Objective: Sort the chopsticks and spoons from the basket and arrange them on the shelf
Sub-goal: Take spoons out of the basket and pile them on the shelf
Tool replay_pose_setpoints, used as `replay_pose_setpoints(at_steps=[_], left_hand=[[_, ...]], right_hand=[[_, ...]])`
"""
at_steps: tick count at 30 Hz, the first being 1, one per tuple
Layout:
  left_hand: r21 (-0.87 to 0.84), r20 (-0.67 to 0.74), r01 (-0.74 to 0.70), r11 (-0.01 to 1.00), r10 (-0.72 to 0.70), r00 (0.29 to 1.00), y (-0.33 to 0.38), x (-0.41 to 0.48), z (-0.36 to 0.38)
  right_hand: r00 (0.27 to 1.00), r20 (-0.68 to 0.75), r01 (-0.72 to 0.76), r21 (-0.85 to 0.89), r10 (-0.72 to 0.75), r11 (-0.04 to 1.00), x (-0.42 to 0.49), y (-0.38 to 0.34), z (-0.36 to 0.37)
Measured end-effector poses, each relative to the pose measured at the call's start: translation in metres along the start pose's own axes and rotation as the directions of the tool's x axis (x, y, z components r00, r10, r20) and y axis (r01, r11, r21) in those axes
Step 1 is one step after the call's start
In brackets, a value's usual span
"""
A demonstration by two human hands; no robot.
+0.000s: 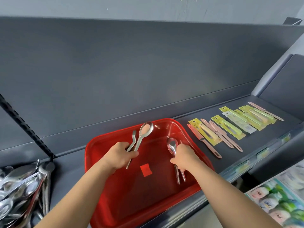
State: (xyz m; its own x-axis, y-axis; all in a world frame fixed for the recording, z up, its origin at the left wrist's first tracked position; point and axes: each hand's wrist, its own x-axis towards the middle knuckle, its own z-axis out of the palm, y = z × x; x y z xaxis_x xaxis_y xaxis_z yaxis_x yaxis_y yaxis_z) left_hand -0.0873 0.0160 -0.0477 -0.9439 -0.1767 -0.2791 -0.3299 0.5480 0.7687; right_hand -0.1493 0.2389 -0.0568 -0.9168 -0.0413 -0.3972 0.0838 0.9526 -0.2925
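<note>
The left spoon (146, 128) stands just above the middle of the frame, bowl up and tipped toward the upper right. Its shaft runs down-left through the left hand (120, 155), whose fingers curl round it together with a second, bent handle (133, 139) (what that piece is I cannot tell). The right spoon (171, 145) sits just right of centre, bowl up. Two handle ends poke out below the right hand (184, 157), which grips them in a fist, so it likely holds a pair.

Both hands hover over the red basket (92, 145), which looks emptied apart from a label on its floor. The pile (18, 188) of spoons lies on the shelf (69, 145) at the lower left of the frame, well apart from the basket. The left hand is nearer to it, so I judge its load goes there first, swung leftward with the long axes turned to match the pile. Packaged knives (230, 127) line the right.
</note>
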Motion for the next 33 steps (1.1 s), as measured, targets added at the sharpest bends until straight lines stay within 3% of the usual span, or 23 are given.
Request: replay_pose_setpoints(at_steps=[4,8,12,18,23,27,33], left_hand=[[-0.200,-0.067,-0.045,0.979,0.032,0.997,0.000,-0.017,-0.011],[-0.420,-0.168,-0.126,0.899,0.060,0.984,0.000,-0.039,-0.030],[-0.419,-0.326,-0.197,0.886,0.056,0.944,-0.009,-0.068,-0.059],[-0.380,-0.618,-0.223,0.898,-0.067,0.783,-0.059,-0.128,-0.108],[-0.396,-0.733,-0.058,0.916,-0.278,0.621,-0.122,-0.178,-0.137],[-0.351,-0.783,0.171,0.921,-0.388,0.486,-0.162,-0.204,-0.154],[-0.249,-0.786,0.381,0.890,-0.416,0.457,-0.196,-0.204,-0.179]], right_hand=[[0.997,0.056,0.046,0.171,-0.056,0.984,-0.001,-0.003,0.002],[0.986,0.017,0.146,0.401,-0.166,0.904,-0.019,-0.031,-0.006],[0.943,-0.076,0.314,0.519,-0.323,0.795,-0.049,-0.082,-0.020],[0.824,0.005,0.437,0.629,-0.566,0.642,-0.097,-0.163,-0.005],[0.716,0.132,0.495,0.598,-0.686,0.631,-0.121,-0.218,0.047],[0.697,0.193,0.524,0.520,-0.691,0.674,-0.136,-0.252,0.090],[0.742,0.138,0.581,0.358,-0.657,0.731,-0.149,-0.290,0.131]])
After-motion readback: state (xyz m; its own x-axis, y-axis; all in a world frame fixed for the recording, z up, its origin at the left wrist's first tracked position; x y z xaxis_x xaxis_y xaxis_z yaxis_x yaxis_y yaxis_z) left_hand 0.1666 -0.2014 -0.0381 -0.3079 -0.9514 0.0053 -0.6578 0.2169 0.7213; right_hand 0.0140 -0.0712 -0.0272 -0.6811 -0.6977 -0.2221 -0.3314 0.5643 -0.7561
